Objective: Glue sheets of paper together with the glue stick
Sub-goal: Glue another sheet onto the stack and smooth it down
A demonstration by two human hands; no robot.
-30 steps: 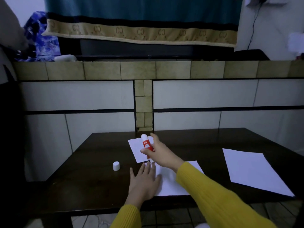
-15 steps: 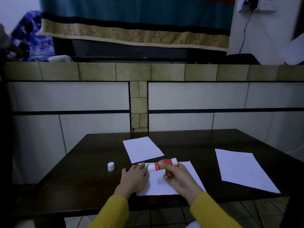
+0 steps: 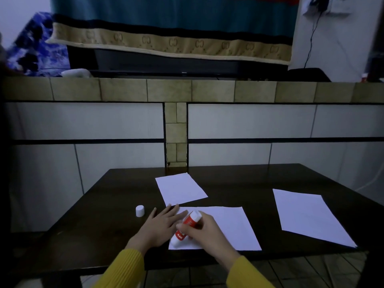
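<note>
A dark wooden desk (image 3: 99, 231) stands against a tiled wall, seen from above by the person working at it. Farthest left on the desk, a small white cap (image 3: 139, 211) stands upright on its own, apart from the papers. Next, the left hand (image 3: 160, 225), in a yellow sleeve, lies flat and open with fingers spread, pressing the left edge of the nearest sheet of paper (image 3: 232, 227); it grips nothing. Just beyond its fingertips lies a smaller sheet (image 3: 180, 189), its near corner close to the nearest sheet. Just right of the left hand, the right hand (image 3: 204, 233) is closed around a red and white glue stick (image 3: 187, 227), uncapped. The stick is tilted, its lower end down on the near left corner of the nearest sheet, its other end pointing up and away. Well apart to the right, a third sheet (image 3: 309, 217) lies flat near the desk's right edge.
</note>
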